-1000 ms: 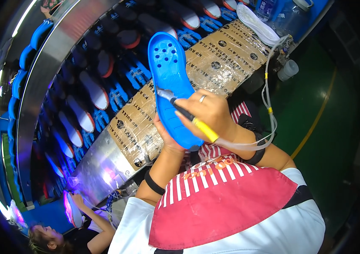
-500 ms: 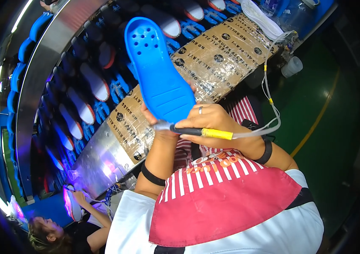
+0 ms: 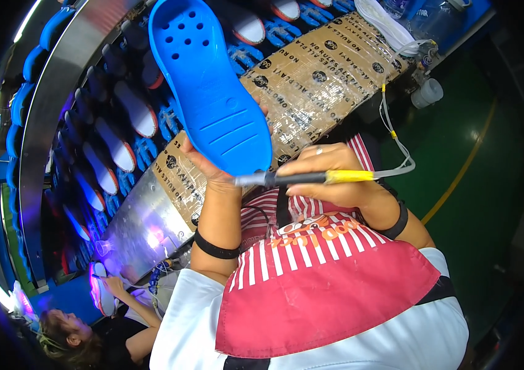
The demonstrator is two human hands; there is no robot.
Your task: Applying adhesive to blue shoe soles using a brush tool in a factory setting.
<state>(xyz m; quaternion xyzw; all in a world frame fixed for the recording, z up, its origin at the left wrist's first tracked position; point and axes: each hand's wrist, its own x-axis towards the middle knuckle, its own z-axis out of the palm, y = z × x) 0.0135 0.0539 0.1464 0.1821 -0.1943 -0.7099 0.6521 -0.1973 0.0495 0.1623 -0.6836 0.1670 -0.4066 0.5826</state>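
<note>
A bright blue shoe sole [image 3: 215, 92], with several round holes at its far end and grooves near its heel, rests in my left hand [image 3: 207, 163]. My palm and thumb are at its left edge; fingertips show past its right edge, and the underside is hidden. My right hand [image 3: 329, 172] is closed around a tube-fed brush [image 3: 302, 178] with a black and yellow handle. The pale, blurred tip of the brush points left, close by the heel's lower edge; I cannot tell if it touches. A clear tube [image 3: 397, 163] trails from the handle's right end.
Printed cardboard [image 3: 311, 80] covers the bench before me. Beyond it a conveyor carries several dark shoe uppers [image 3: 135, 108] and blue parts. A white sole [image 3: 385, 24] lies at the far right near bottles and a plastic cup [image 3: 427, 94]. At lower left a co-worker [image 3: 71, 336] handles a shoe.
The blue sole and my left hand have shifted left and a little away from me. My right hand with the brush has moved right, off the sole's edge.
</note>
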